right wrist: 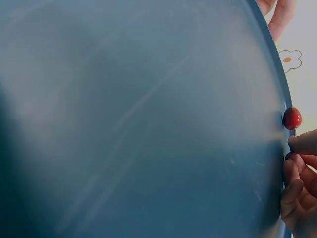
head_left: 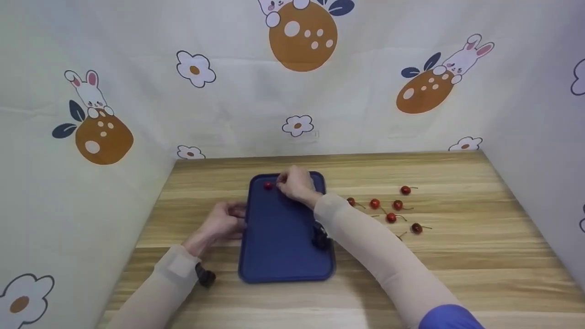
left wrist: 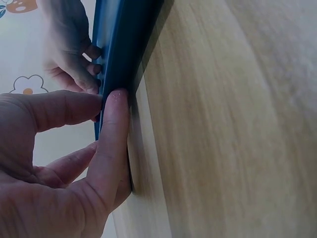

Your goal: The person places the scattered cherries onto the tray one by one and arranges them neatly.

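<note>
A dark blue tray [head_left: 283, 242] lies on the wooden table. At its left edge my left hand [head_left: 224, 222] grips the rim; the left wrist view shows a finger and thumb [left wrist: 116, 114] on either side of it. Over the tray's far end, my right hand [head_left: 296, 183] pinches the stem of a red cherry [head_left: 268, 185] with its fingertips. That cherry [right wrist: 292, 118] is near the tray's far rim, left of the fingers. Whether it touches the tray I cannot tell.
Several loose cherries with stems, one of them a bright red cherry [head_left: 374, 204], are scattered on the table [head_left: 466, 265] right of the tray. My right forearm partly hides some. Patterned cloth [head_left: 237, 109] stands behind and at both sides.
</note>
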Tool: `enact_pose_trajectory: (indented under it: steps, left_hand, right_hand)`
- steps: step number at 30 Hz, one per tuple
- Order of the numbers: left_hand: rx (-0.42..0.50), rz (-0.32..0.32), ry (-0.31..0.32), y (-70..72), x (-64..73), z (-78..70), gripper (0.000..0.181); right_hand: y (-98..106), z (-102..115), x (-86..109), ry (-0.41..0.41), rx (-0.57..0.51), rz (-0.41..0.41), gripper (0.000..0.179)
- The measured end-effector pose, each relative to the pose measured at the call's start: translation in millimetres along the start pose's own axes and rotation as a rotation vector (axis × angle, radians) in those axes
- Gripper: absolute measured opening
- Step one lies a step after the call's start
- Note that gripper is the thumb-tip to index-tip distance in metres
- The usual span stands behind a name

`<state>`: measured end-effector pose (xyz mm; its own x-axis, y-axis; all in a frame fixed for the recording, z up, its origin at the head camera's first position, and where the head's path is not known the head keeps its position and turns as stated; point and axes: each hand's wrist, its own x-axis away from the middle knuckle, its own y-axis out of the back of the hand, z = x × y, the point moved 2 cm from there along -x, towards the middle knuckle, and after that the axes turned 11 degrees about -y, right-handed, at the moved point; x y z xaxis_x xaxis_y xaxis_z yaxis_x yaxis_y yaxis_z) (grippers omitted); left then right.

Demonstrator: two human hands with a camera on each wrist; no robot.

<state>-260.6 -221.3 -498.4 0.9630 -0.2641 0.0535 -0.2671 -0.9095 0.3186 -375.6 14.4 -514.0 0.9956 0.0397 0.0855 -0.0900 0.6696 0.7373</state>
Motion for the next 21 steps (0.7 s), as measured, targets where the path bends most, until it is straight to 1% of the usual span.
enact_pose_trajectory:
  steps: [4,5,6,12,13,16,20,21]
  left_hand:
    - [0.003,0.002,-0.027,-0.7,0.3,0.5,0.065]
    - [0.005,0.001,-0.025,-0.6,0.6,0.2,0.065]
    - [0.007,0.001,-0.021,-0.4,0.9,0.2,0.065]
    - [0.02,0.002,-0.009,-0.3,0.3,-1.1,0.066]
    - [0.025,0.002,-0.005,-0.2,0.0,-0.7,0.066]
    - [0.037,0.005,0.008,0.2,-0.4,0.4,0.067]
    - [0.038,0.008,0.009,0.9,-0.4,1.5,0.068]
    - [0.035,0.009,0.009,0.8,-0.2,1.7,0.068]
  right_hand:
    - [4,5,6.4,-0.005,0.044,-0.008,0.014]
    - [4,6,7.0,-0.007,0.047,-0.008,0.014]
    - [0,2,1.8,0.0,0.052,-0.015,0.014]
    - [4,-2,1.3,-0.002,0.034,-0.016,0.015]
    - [8,1,6.0,-0.006,0.026,-0.009,0.015]
    - [6,-5,-0.1,0.014,0.01,-0.007,0.013]
    - [5,-14,-7.4,0.066,-0.013,-0.005,0.011]
    - [8,-13,-5.1,0.077,-0.019,0.005,0.011]
